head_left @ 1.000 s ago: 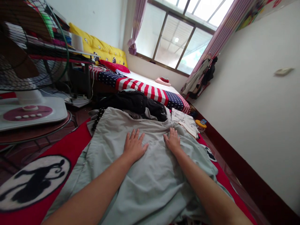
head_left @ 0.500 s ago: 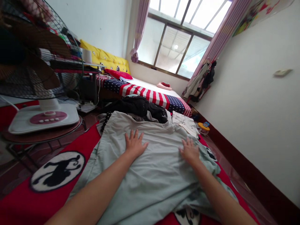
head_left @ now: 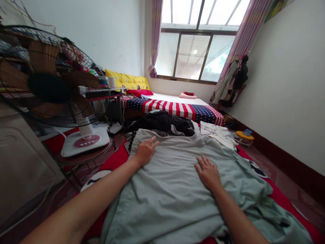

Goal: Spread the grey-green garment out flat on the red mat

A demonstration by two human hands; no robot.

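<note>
A pale grey-green garment (head_left: 177, 189) lies spread over a red blanket (head_left: 114, 159) in front of me. My left hand (head_left: 145, 150) rests flat on its far left part, fingers apart and pointing to the right. My right hand (head_left: 208, 172) lies flat on the cloth near its middle, palm down, holding nothing. A heap of dark clothes (head_left: 162, 122) sits just beyond the garment's far edge.
A standing fan (head_left: 50, 91) with a white base is at the left on a round stool. A bed with a stars-and-stripes cover (head_left: 182, 110) lies ahead under the window. A white patterned cloth (head_left: 218, 133) and a small yellow toy (head_left: 244, 136) are at the right by the wall.
My left hand slid up and left to the garment's far edge. My right hand moved back toward me along the cloth. The view lifted and turned left.
</note>
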